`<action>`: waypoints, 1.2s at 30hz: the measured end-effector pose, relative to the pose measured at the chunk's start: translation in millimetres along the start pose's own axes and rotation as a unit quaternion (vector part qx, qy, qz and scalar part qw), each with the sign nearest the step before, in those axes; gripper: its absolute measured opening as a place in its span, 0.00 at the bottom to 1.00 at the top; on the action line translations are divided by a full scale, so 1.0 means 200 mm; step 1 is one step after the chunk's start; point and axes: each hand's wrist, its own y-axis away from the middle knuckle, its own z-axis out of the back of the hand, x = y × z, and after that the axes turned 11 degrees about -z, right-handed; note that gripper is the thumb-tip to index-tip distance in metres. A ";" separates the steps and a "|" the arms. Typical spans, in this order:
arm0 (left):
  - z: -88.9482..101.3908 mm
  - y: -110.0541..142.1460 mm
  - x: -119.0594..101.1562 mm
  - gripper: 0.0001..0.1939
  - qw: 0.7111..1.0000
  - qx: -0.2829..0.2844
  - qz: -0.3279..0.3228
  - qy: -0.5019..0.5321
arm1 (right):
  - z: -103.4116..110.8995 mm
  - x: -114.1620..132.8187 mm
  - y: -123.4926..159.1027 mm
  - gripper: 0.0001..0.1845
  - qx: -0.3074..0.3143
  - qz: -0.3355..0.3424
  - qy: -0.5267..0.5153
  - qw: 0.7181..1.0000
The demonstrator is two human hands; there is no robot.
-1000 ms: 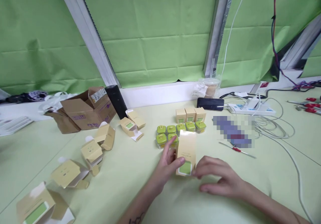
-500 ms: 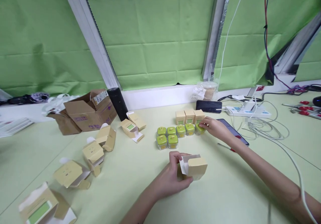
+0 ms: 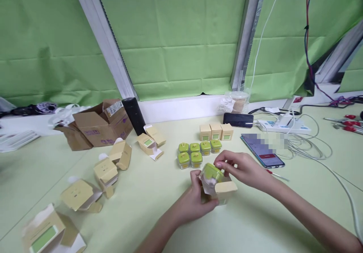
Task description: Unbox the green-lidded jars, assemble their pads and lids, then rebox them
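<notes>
My left hand (image 3: 198,198) is wrapped round a small cream cardboard box (image 3: 222,193) with its top flaps raised. A small clear jar with a green lid (image 3: 212,173) is at the box's mouth, tilted, and my right hand (image 3: 241,169) pinches it by the lid. How far the jar sits inside cannot be made out. Just beyond, several like jars (image 3: 196,159) stand in two rows. Behind them three closed cream boxes (image 3: 215,132) stand side by side.
Several opened cream boxes (image 3: 105,172) lie along the left, near a brown carton (image 3: 99,126) and a black cylinder (image 3: 134,115). On the right are a phone (image 3: 265,153), a screwdriver (image 3: 279,175), a black device (image 3: 238,120), a power strip (image 3: 283,125) and coiled cables (image 3: 309,147).
My left hand turned the box so its open end shows. My right hand reached to the back row, took the rightmost jar and brought it to the box.
</notes>
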 end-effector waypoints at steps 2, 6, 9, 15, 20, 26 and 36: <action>0.00 0.00 -0.01 0.23 1.000 -0.002 -0.002 -0.006 | 0.04 -0.01 0.01 0.11 0.000 0.020 0.068 0.997; 0.00 -0.01 -0.02 0.23 0.999 -0.005 -0.017 -0.032 | 0.08 -0.02 0.02 0.10 0.017 0.084 0.178 0.980; -0.01 0.00 -0.02 0.22 0.998 0.004 -0.016 -0.060 | 0.04 -0.01 0.02 0.11 0.037 0.110 0.224 0.968; 0.01 0.00 -0.01 0.25 0.998 0.010 -0.047 -0.051 | 0.00 0.00 0.02 0.14 0.098 0.115 0.217 0.964; 0.03 -0.02 -0.03 0.29 0.991 0.067 -0.089 -0.077 | 0.06 -0.02 0.09 0.15 0.092 0.052 0.059 0.993; 0.03 -0.02 -0.03 0.37 0.988 0.078 -0.090 -0.100 | 0.05 -0.03 0.17 0.10 0.109 0.004 -0.025 0.994; 0.04 -0.01 -0.03 0.44 0.990 0.080 -0.037 -0.107 | 0.00 -0.04 0.12 0.18 0.115 0.007 -0.098 0.989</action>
